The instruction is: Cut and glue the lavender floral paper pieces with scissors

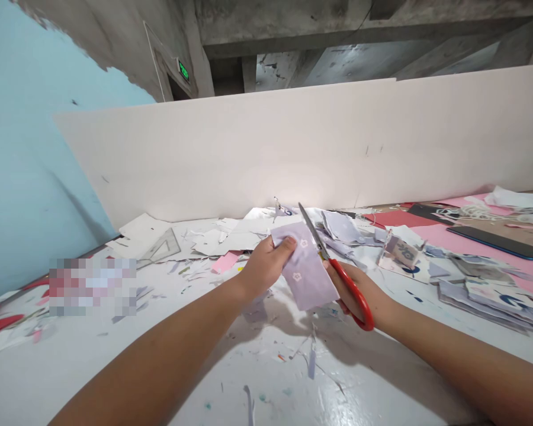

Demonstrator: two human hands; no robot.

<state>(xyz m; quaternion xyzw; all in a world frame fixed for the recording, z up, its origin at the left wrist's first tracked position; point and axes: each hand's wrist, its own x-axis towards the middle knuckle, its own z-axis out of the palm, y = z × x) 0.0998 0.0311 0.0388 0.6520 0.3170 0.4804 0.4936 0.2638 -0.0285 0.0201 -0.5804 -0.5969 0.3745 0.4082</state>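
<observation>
Forearms (160, 367) foremost | left hand (264, 266) fingers pinch lilac paper (308, 278) | right hand (376, 299) fingers grip red scissors (337, 271)

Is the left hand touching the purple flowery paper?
Touching. The head view shows the left hand pinching the purple paper at its upper edge, thumb on its front. The right hand holds the red scissors.

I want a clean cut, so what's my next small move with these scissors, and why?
Probably make one short snip with the scissors in the right hand: their blades lie along the lilac paper's right edge, and the left hand pinches its top corner.
</observation>
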